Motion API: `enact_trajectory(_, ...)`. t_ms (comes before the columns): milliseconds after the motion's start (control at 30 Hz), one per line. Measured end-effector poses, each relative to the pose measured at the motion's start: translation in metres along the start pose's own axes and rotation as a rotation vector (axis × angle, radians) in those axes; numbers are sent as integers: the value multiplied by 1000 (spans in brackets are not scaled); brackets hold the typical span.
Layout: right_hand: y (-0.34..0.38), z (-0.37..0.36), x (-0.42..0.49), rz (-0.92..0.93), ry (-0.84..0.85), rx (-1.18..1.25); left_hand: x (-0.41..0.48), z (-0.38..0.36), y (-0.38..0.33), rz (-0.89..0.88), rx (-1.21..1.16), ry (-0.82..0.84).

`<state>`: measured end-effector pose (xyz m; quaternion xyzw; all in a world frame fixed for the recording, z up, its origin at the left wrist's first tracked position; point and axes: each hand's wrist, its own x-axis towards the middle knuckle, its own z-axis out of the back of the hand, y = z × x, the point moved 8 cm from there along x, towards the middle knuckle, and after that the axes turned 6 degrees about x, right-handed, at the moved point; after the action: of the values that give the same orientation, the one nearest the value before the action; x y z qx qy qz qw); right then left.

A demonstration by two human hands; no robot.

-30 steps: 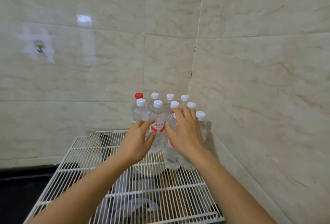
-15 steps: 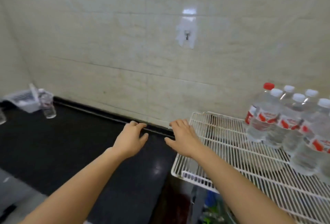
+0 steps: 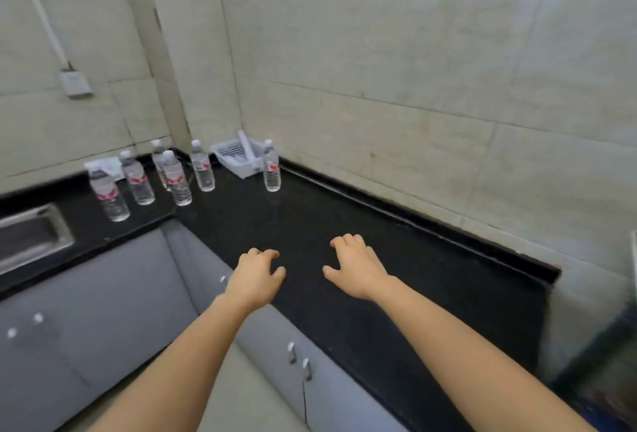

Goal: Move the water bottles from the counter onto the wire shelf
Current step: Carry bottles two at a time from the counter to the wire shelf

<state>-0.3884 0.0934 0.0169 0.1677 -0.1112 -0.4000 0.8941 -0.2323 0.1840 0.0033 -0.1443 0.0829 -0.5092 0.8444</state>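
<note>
Both hands extended over the black counter (image 3: 362,235), palms down, nothing in either. Left hand (image 3: 256,276) sits above the counter's front edge, fingers loosely curled, thumb out toward the right. Right hand (image 3: 356,268) is further in over the stone, fingers bent, thumb out toward the left; a clear gap between the two.

Six water bottles upright in the far corner, well apart from both hands. One bottle (image 3: 271,166) stands alone just beside a white basket (image 3: 238,156) set against the back wall. The other five bottles (image 3: 155,176) form a loose cluster to the left, near the corner; the leftmost stands close to the front edge of that counter section. Bottles do not appear to touch each other, though two overlap in view.

Counter between hands and bottles is bare. A raised black lip runs along the wall. Steel sink (image 3: 31,238) at far left. Grey cabinet doors (image 3: 113,294) below the front edge. The counter's right end stops at a square corner.
</note>
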Motion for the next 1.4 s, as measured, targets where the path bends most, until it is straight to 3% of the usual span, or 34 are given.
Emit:
enact_trajectory(233,52,-52,99,66,71,-21,59,8,80,76,-33,-12)
enact_trajectory(533,79,-92,278,84,87,3,214,28,163,127,16,-4)
enact_trajectory(1000,77,-129,467,-108,95,11,408,20,235,128,65,90)
enact_trajectory(1400,57,-105,618,-297,-112,20,593,54,297,-36,274,-68)
